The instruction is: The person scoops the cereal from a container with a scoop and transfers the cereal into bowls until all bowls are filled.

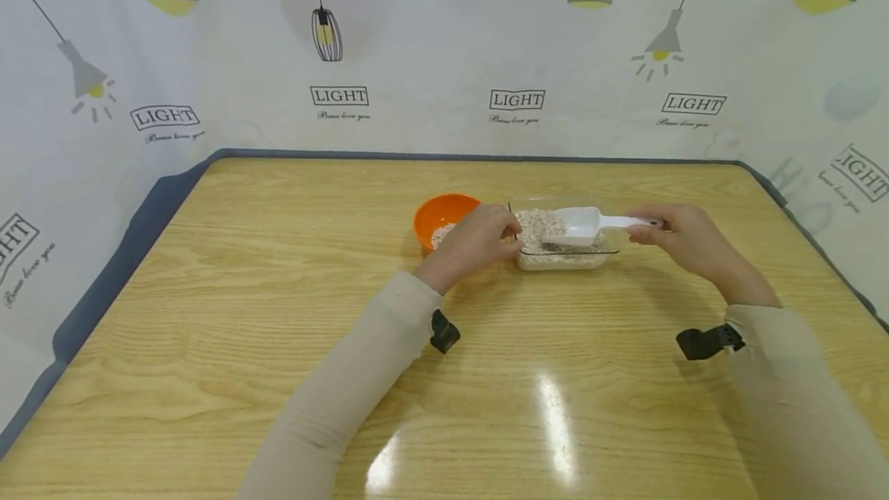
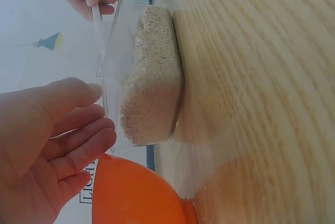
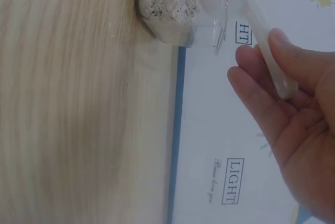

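A clear glass container [image 1: 566, 259] of pale oat flakes [image 2: 157, 62] stands on the table. My left hand [image 1: 479, 241] is at its left end, thumb and fingers pinching the rim, as the left wrist view shows. My right hand [image 1: 684, 241] holds a white scoop [image 1: 582, 224] by its handle [image 3: 267, 51], between thumb and fingers. The scoop's bowl lies level over the oats inside the container, its tip at their surface. Beside the container, partly behind my left hand, sits an orange bowl [image 1: 434, 214] with some oats in it.
The wooden table [image 1: 278, 292] runs back to a pale wall covering [image 1: 430, 45] printed with lamps. Dark edging [image 1: 347, 154] lines the table's back and sides. Black straps with small devices [image 1: 701, 342] are on both wrists.
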### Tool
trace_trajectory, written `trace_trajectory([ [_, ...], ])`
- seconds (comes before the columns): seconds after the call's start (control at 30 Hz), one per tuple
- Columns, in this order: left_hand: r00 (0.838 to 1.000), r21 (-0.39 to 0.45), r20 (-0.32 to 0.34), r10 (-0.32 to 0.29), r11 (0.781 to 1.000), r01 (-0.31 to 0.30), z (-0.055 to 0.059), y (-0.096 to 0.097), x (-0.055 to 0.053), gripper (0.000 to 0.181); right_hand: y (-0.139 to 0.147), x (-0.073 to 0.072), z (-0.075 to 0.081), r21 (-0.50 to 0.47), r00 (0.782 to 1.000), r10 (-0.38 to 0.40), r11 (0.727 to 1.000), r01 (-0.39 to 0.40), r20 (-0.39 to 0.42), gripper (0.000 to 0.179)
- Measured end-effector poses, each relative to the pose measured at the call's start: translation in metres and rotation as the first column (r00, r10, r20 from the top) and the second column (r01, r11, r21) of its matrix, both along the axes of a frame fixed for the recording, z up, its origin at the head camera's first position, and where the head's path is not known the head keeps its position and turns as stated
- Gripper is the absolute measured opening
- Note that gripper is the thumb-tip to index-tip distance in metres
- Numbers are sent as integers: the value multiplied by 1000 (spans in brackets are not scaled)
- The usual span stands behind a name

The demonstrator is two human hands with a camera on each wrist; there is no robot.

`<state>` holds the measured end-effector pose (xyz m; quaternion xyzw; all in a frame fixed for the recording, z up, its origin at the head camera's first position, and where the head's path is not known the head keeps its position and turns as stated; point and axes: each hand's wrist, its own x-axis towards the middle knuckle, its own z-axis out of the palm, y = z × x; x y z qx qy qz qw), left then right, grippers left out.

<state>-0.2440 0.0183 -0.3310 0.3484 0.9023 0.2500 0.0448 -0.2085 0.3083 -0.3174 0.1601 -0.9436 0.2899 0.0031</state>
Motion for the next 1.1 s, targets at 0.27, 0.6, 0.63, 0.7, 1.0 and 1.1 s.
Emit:
trace_trajectory([
  [0.27,999,29,28,33,999,-34,0,-3,4,23,7,3,0,-41,1000,-16,999,16,8,37],
  [0.6,999,46,30,43,998,-45,4,-7,5,25,10,5,3,-66,999,-38,997,39,15,37],
  [0.63,999,49,30,44,998,-45,4,-8,5,24,11,5,4,-66,999,-39,997,40,14,37],
  [0.7,999,56,30,45,997,-47,5,-10,5,23,12,5,4,-66,999,-45,997,45,12,36],
  [1.0,998,80,22,65,995,-66,11,-20,4,23,15,5,10,-86,998,-63,994,64,15,37],
  [1.1,996,83,12,85,993,-86,13,-23,2,26,15,5,11,-93,998,-61,994,60,-6,36],
])
